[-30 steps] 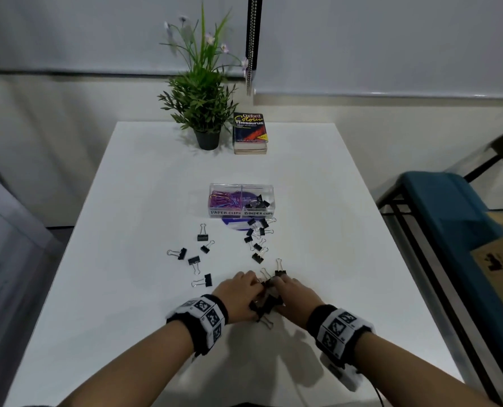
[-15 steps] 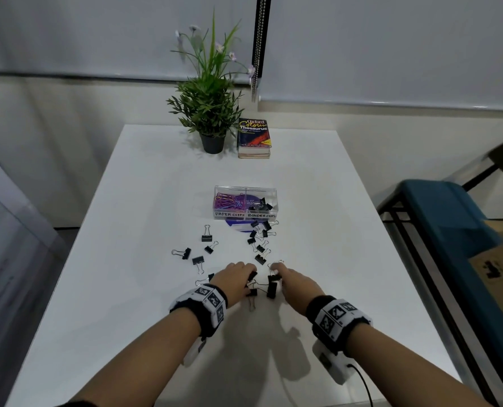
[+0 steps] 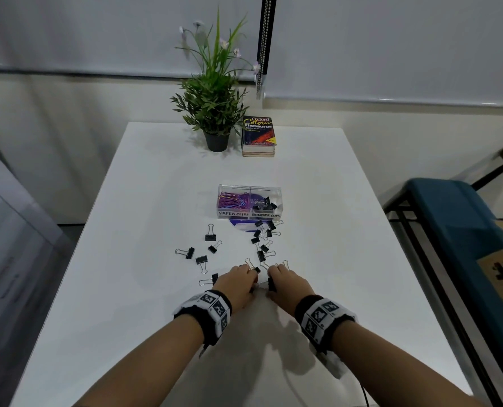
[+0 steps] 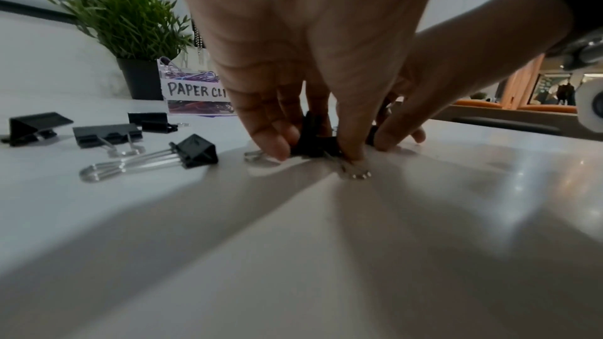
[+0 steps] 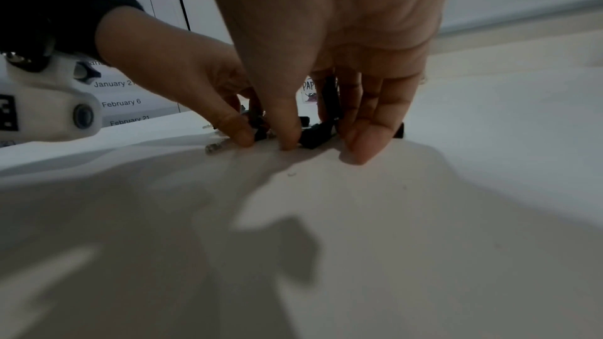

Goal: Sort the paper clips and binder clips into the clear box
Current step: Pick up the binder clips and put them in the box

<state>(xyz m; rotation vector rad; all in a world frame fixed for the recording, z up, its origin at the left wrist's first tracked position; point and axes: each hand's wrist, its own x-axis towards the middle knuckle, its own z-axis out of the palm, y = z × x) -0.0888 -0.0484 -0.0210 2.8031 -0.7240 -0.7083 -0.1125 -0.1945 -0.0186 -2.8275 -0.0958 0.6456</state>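
Left hand (image 3: 238, 282) and right hand (image 3: 285, 282) pinch black binder clips (image 4: 315, 144) on the white table (image 3: 332, 230), short of the clear box (image 3: 249, 201). Judged light, rigid, slippery; grip the bodies, not the wire handles.

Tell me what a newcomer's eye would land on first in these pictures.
First, the two hands meeting at the near middle of the white table: the left hand and right hand both have fingers curled around black binder clips. Next, the loose binder clips scattered between the hands and the clear box, where purple paper clips fill the left compartment. Behind, a potted plant and a thesaurus stand at the far edge.
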